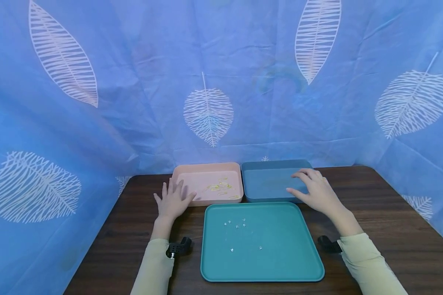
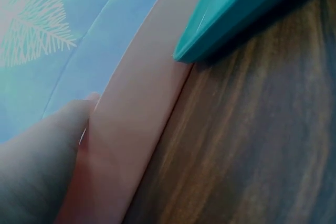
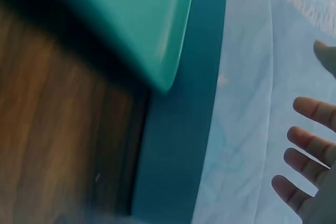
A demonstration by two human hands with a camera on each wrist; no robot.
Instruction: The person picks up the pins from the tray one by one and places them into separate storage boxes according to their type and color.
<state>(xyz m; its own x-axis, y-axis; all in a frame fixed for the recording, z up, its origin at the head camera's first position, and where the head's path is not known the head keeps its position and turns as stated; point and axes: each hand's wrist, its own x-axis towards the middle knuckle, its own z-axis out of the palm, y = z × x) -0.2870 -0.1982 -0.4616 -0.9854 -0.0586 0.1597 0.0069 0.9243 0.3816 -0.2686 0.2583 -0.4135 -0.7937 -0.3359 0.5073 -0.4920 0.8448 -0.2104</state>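
Observation:
My left hand (image 1: 171,203) is at the left front corner of the pink tray (image 1: 192,168), fingers spread and nothing visible in its grasp. In the left wrist view, the thumb (image 2: 47,145) lies against or close to the pink tray's wall (image 2: 126,103). Several thin yellow pieces (image 1: 218,187) lie in that tray, too small to identify. Over the right side of the blue tray (image 1: 266,180) hovers my right hand (image 1: 313,190), its fingers apart and slightly bent, holding nothing visible. Several tiny shiny pieces (image 1: 237,226) are scattered on the teal tray (image 1: 277,266).
The trays stand on a dark wooden table (image 1: 398,217), pink and blue side by side behind the teal one. A blue cloth with white leaf prints (image 1: 208,112) hangs behind the table. Each wrist wears a black camera mount (image 1: 181,246).

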